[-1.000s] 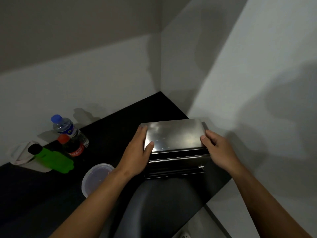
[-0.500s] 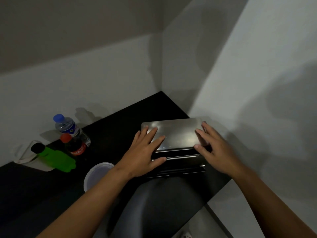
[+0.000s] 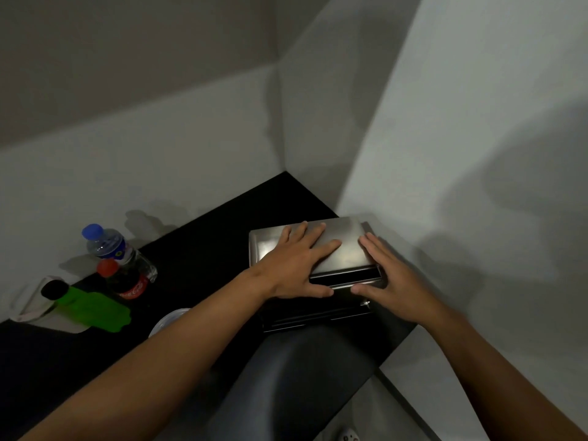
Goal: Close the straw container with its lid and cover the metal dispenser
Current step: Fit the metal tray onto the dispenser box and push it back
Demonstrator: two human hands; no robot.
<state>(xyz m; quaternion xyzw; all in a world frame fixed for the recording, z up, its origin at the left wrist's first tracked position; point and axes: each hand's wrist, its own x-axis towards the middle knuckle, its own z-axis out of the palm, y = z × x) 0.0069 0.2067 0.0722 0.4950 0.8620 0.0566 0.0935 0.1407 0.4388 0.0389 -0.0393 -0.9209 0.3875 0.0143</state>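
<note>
step: seating cover (image 3: 346, 249) on dispenser (image 3: 318, 313) in counter (image 3: 206, 249) corner | left hand (image 3: 296, 268) flat, spread on cover | right hand (image 3: 391, 281) flat, open at right edge | next: likely press evenly, check front seam

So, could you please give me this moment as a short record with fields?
setting: black counter in a wall corner
dispenser: metal dispenser, metal cover on top
left hand: left hand flat on the cover, fingers spread
right hand: right hand flat on the cover's right front edge
left of dispenser: water bottle, cola bottle, green bottle, round plastic container
</note>
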